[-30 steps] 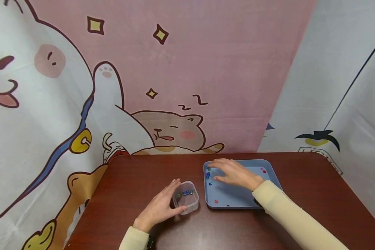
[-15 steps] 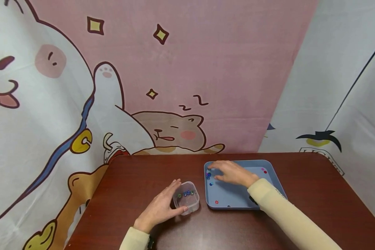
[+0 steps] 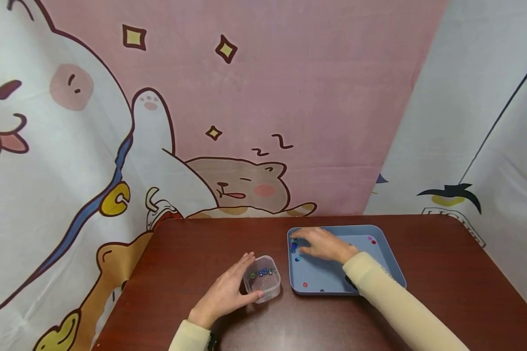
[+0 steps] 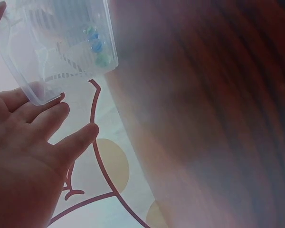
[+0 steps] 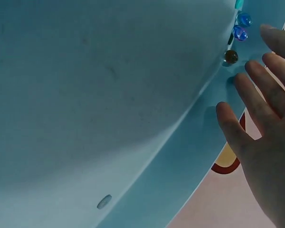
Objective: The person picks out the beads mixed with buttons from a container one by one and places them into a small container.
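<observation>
My left hand (image 3: 224,296) holds a small clear plastic box (image 3: 270,294) upright on the table, its thumb at the near side and its fingers along the left side. Several blue and green glass marbles (image 3: 265,271) lie inside the box. My right hand (image 3: 322,243) is over the far left corner of a blue-grey tray (image 3: 338,280), palm down and holding nothing. Beside its thumb and fingertips, blue marbles (image 5: 240,33) and a dark brownish marble (image 5: 231,57) rest along the tray's wall, as the right wrist view shows.
Pink and red pieces (image 3: 374,242) lie at the tray's far right, and a red ring-like piece (image 3: 305,284) near its front left corner. A flat oval piece (image 5: 104,202) sits in the tray. The brown table (image 3: 193,253) ends at a patterned cloth (image 3: 334,122).
My right hand and forearm have shifted slightly left and toward me, with the fingers lowering closer over the marbles in the tray. My left hand and the box stay in place.
</observation>
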Available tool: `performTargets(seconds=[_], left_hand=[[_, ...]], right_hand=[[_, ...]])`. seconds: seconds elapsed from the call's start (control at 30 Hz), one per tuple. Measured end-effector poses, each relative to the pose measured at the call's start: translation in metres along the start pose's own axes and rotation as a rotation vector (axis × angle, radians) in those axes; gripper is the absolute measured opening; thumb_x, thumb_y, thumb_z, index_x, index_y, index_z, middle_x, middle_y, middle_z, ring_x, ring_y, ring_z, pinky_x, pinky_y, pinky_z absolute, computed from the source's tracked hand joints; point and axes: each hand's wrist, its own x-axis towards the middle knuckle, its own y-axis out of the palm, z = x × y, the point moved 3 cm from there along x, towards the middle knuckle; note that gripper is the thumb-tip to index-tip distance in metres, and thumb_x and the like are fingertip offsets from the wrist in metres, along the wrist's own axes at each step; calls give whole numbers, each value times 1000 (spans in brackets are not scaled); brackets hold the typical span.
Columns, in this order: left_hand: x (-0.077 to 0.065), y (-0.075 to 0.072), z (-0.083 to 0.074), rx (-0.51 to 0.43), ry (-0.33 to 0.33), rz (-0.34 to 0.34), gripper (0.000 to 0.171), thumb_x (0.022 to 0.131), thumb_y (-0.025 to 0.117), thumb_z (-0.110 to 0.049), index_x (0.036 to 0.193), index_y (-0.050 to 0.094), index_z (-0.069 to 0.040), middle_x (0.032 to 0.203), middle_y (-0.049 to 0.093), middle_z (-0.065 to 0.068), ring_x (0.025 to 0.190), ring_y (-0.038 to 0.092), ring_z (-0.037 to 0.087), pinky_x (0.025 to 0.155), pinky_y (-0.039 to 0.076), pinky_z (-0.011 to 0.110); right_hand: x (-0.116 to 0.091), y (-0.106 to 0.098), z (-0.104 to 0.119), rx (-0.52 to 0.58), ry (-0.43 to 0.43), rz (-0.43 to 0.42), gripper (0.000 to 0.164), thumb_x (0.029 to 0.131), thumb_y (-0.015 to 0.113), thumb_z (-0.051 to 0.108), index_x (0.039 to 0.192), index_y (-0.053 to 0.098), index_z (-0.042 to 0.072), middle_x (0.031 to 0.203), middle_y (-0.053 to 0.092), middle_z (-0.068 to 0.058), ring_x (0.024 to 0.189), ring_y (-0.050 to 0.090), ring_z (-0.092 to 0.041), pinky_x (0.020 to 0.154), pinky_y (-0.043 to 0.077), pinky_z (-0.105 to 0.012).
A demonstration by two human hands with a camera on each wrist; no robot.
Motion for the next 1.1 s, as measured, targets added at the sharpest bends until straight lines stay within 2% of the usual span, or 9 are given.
performTargets(seconds=[0.37,0.53,0.77,1.1], left_hand=[[0,0,0,-5,-6,2,94,86,73,-66,158,42,-14,167,34,1,153,33,25,111,41,58],[-1,1,1,-7,-2,-3,95,86,73,-66,159,42,-14,167,34,2,152,33,26,111,42,58],[0,1,1,-9,-6,0,95,86,71,-68,159,42,-16,168,34,4,152,34,26,111,42,58],[0,1,0,-8,-6,-4,94,86,73,-66,158,43,-14,167,35,4,152,34,25,111,42,58]], right_hand=[[0,6,-5,-4,22,-5,43,96,75,16,137,66,6,139,65,-13,131,59,-32,110,45,-51],[1,10,-6,-48,23,-27,42,96,76,17,136,67,6,139,64,-14,131,59,-31,110,45,-51],[0,16,-6,-131,-18,-34,41,95,76,15,133,69,2,135,65,-17,127,60,-33,107,47,-52],[-3,16,-10,-133,4,-48,39,95,76,17,132,71,6,129,66,-11,121,63,-29,105,50,-49]])
